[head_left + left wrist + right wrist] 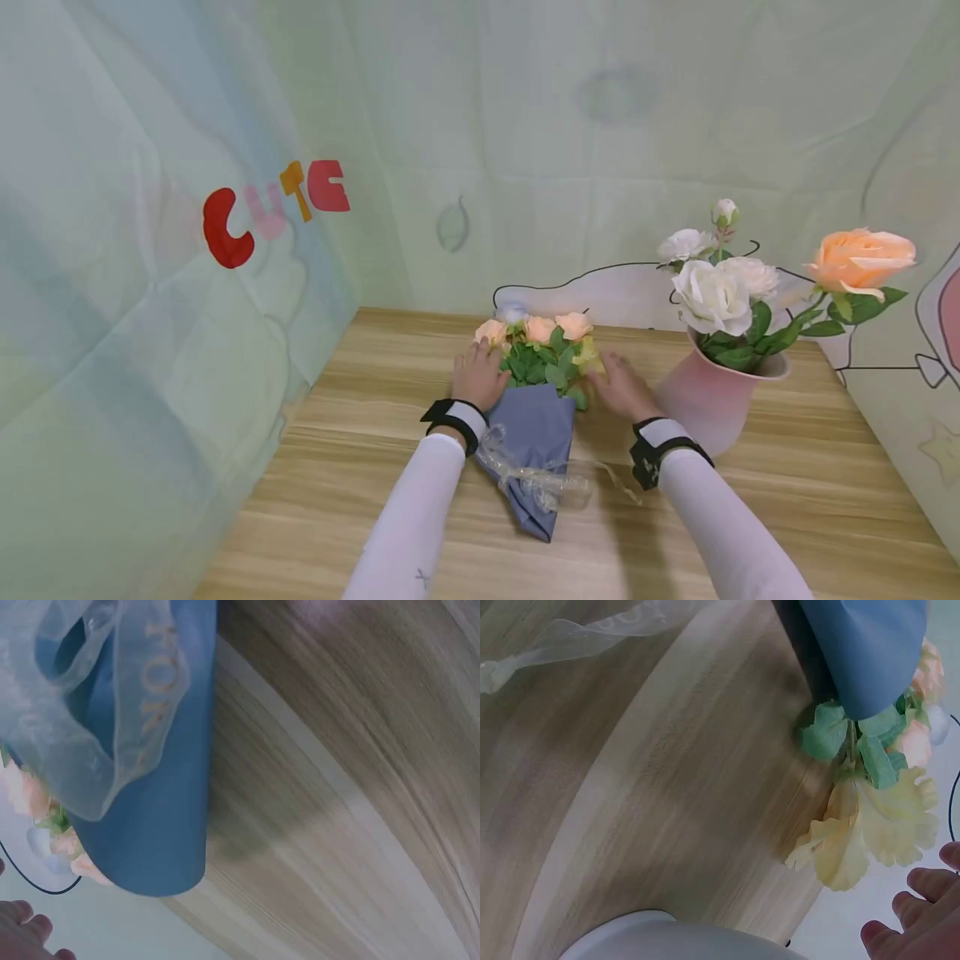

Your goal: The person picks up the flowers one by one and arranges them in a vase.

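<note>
A bouquet of peach roses (538,330) with green leaves lies on the table, wrapped in blue-grey paper (534,421) and tied with a sheer printed ribbon (142,712). At its left side my left hand (480,379) reaches over the blooms, its fingertips right at the leftmost peach rose. On the other side my right hand (624,388) is beside a yellow flower (855,825) with ruffled petals that leans out of the bunch. In the right wrist view its fingers are spread and loosely bent, with nothing between them. A pale blue bloom (512,312) shows at the back.
Close to the right forearm stands a pink vase (708,400) holding white roses (712,296) and one large orange rose (862,260). A loose ribbon end (618,482) trails over the wooden table (337,467). Printed cloth (525,208) hangs behind and at the sides.
</note>
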Motion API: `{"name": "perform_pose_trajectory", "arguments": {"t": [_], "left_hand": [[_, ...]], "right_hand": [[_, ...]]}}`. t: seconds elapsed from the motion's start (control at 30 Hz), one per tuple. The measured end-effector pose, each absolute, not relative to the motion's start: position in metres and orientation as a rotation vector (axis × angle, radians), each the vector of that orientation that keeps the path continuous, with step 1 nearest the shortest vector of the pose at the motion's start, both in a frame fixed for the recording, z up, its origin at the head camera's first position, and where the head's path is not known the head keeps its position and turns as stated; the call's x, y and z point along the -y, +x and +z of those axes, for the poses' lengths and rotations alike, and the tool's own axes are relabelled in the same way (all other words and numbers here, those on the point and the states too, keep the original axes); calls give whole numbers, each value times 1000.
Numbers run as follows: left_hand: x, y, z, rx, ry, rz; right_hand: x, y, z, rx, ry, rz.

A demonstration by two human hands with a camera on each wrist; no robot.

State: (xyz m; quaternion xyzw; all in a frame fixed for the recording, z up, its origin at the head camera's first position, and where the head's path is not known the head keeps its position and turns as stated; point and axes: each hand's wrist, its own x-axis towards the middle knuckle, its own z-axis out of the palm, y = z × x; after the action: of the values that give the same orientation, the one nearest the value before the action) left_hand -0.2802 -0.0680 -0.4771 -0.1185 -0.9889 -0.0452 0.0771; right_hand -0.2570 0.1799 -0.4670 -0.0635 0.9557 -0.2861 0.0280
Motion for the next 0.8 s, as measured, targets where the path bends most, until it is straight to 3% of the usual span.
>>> {"name": "perform_pose_trajectory", "arguments": {"t": [0.8], "left_hand": [[65,-262,-499,2805,-526,-218]], "right_hand": [[-163,-242,-492,-3003,-460,-898]]}}
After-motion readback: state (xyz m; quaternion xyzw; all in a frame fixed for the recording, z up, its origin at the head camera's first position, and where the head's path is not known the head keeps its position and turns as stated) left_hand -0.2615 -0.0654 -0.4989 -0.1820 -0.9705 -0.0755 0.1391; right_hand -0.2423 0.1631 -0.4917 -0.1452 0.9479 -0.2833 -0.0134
